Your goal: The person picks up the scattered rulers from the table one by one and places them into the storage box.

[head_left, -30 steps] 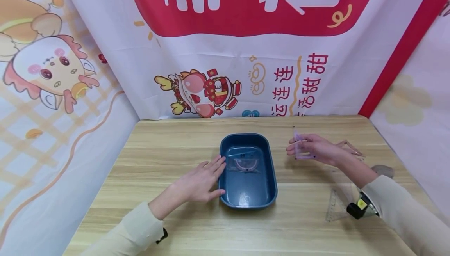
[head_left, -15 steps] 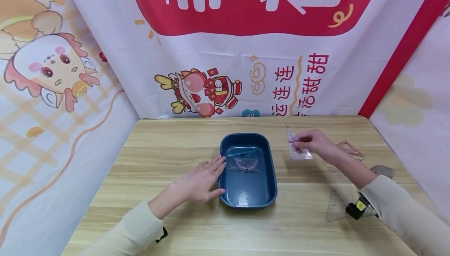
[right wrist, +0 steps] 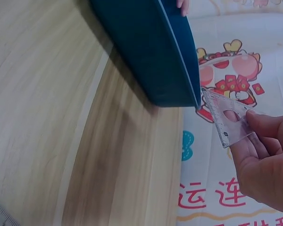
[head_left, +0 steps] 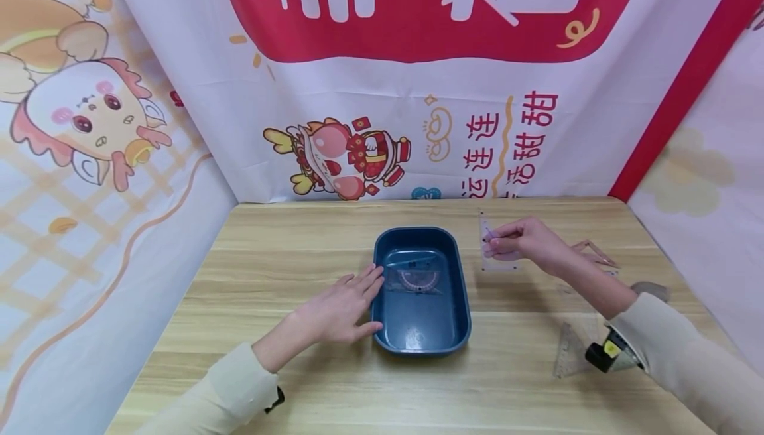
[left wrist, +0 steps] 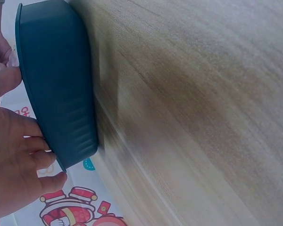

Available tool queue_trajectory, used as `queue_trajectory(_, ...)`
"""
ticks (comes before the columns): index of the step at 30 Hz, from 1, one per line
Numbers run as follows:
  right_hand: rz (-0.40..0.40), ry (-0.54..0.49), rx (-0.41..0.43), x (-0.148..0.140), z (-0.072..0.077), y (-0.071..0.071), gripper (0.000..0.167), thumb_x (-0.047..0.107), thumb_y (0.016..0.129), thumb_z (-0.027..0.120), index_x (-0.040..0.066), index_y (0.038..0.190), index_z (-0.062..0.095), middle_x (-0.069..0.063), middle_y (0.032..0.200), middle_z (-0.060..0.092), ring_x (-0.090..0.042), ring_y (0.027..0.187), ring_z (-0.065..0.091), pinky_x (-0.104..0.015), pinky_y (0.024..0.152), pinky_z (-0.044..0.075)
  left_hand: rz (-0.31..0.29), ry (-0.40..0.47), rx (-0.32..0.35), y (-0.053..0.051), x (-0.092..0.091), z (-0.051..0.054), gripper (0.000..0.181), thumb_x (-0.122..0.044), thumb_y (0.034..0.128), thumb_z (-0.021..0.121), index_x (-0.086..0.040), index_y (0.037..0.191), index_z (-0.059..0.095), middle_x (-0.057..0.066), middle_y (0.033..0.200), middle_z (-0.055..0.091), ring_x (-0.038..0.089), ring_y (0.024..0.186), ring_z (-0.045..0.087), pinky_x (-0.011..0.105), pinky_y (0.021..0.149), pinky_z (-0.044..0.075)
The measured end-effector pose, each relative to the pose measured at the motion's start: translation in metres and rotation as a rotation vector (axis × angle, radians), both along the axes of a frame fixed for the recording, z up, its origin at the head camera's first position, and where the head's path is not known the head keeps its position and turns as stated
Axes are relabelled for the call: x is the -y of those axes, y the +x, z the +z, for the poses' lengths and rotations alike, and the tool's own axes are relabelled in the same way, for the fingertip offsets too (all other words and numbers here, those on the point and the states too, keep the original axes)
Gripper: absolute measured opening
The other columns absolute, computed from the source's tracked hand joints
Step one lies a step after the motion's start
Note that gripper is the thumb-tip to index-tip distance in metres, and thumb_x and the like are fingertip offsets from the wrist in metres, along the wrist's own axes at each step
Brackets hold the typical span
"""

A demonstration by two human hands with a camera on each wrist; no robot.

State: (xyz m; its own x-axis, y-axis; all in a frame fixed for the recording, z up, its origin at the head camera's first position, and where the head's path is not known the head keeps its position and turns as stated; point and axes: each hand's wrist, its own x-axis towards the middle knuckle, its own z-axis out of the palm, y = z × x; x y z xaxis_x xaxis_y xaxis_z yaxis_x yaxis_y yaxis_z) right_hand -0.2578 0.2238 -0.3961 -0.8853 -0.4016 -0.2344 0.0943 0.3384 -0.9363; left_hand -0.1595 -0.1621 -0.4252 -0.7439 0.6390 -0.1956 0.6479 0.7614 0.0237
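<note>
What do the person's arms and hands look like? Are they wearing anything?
The left sleeve and right sleeve are plain cream. The left hand and right hand wear no gloves. By the right sleeve is a black gadget with a yellow patch; by the left sleeve, a small black piece.

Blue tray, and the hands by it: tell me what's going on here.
A person's left hand rests at the left rim of the blue tray. The right hand pinches a clear set square, which is off to the tray's right and not in it. A clear protractor already lies inside the tray, while another set square lies on the wooden table to the right.
</note>
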Motion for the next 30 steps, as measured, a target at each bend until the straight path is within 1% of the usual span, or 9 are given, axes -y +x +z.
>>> queue_trajectory(3,0.011,-0.024,0.009,0.005,0.001,0.001,0.04,0.005,0.097,0.062,-0.017,0.129,0.056,-0.015,0.107,0.074,-0.011,0.093,0.073,-0.037,0.089,0.059,0.001,-0.004,0.002,0.0,0.0,0.0,0.085,-0.062,0.0978,0.045,-0.004,0.157,0.028,0.014,0.167,0.018,0.03,0.156,0.015,0.054,0.12,0.03)
queue_trajectory(7,0.021,0.004,0.003,0.013,0.003,0.001,0.038,0.006,0.097,0.063,-0.014,0.128,0.059,-0.015,0.107,0.074,-0.014,0.092,0.074,-0.039,0.089,0.059,0.003,-0.01,0.004,0.001,0.0,0.0,0.085,-0.063,0.0981,0.044,-0.004,0.157,0.027,0.013,0.167,0.017,0.03,0.156,0.014,0.054,0.12,0.03)
queue_trajectory(9,0.028,0.022,0.005,0.016,0.005,0.001,0.035,0.006,0.097,0.063,-0.012,0.127,0.061,-0.015,0.107,0.075,-0.015,0.092,0.074,-0.038,0.087,0.06,0.005,-0.012,0.004,0.001,0.0,0.0,0.085,-0.063,0.0981,0.044,-0.004,0.157,0.027,0.013,0.167,0.017,0.029,0.156,0.014,0.054,0.121,0.03)
queue_trajectory(13,0.063,0.037,0.002,0.024,0.009,0.002,0.033,0.006,0.096,0.064,-0.011,0.124,0.064,-0.017,0.107,0.076,-0.019,0.093,0.075,-0.038,0.086,0.06,0.006,-0.012,0.005,0.001,0.0,0.0,0.085,-0.062,0.0981,0.044,-0.004,0.157,0.027,0.013,0.168,0.016,0.029,0.156,0.014,0.053,0.121,0.03)
queue_trajectory(19,0.124,0.093,-0.037,0.037,0.016,0.0,0.028,0.007,0.097,0.062,-0.008,0.12,0.068,-0.019,0.108,0.075,-0.024,0.096,0.075,-0.039,0.086,0.06,0.004,-0.012,0.002,0.0,0.0,0.001,0.085,-0.062,0.0978,0.045,-0.004,0.157,0.028,0.013,0.167,0.017,0.03,0.156,0.015,0.054,0.12,0.031)
queue_trajectory(24,0.179,0.101,-0.053,0.046,0.021,-0.001,0.027,0.003,0.099,0.057,-0.009,0.121,0.067,-0.022,0.111,0.073,-0.025,0.096,0.075,-0.04,0.086,0.06,-0.002,-0.007,0.005,0.0,-0.001,0.002,0.084,-0.062,0.0976,0.046,-0.003,0.156,0.029,0.015,0.167,0.02,0.032,0.155,0.017,0.055,0.119,0.032)
queue_trajectory(28,0.2,0.111,-0.072,0.05,0.024,-0.002,0.026,0.002,0.099,0.056,-0.009,0.119,0.068,-0.023,0.11,0.073,-0.025,0.094,0.075,-0.039,0.085,0.061,-0.004,-0.008,0.001,0.001,-0.001,0.003,0.084,-0.062,0.0977,0.046,-0.003,0.156,0.03,0.015,0.167,0.02,0.032,0.155,0.018,0.055,0.119,0.032)
queue_trajectory(30,0.195,0.113,-0.08,0.052,0.024,-0.003,0.025,0.003,0.099,0.057,-0.008,0.118,0.069,-0.022,0.108,0.074,-0.024,0.093,0.075,-0.039,0.085,0.061,-0.006,-0.012,-0.004,0.0,-0.001,0.003,0.084,-0.062,0.0977,0.046,-0.003,0.156,0.03,0.014,0.167,0.019,0.032,0.155,0.018,0.055,0.119,0.031)
